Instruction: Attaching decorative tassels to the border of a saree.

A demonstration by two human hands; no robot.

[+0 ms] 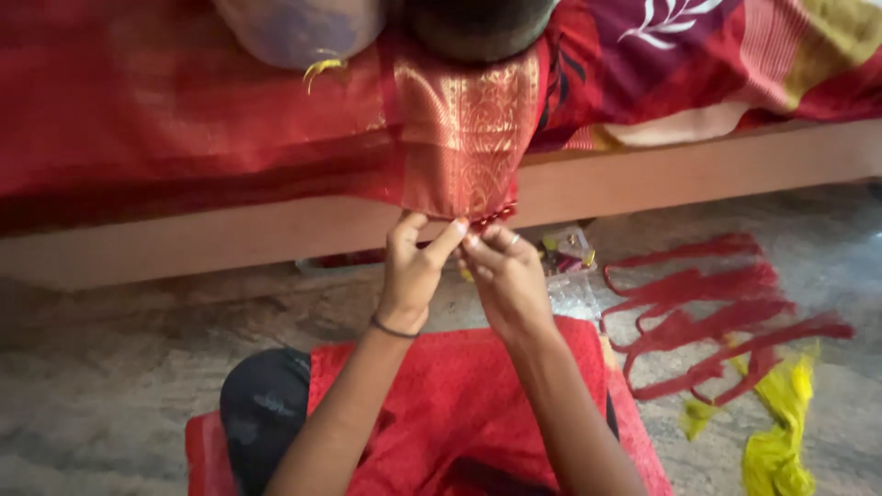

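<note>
Red thread bundles [726, 321] and yellow threads [781, 432] lie on the stone floor [110, 367].

I see only one package: a small clear plastic packet [570, 262] that lies on the stone floor [110, 367], just beside my right hand [510, 280] and below the wooden bed edge [643, 179]. It is crumpled and transparent, with small yellow and red pieces inside. I see no labels, signs or screens.

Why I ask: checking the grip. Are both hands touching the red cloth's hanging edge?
Touching. The head view shows the left hand and right hand pinching the lower edge of the red cloth with their fingertips.
</note>
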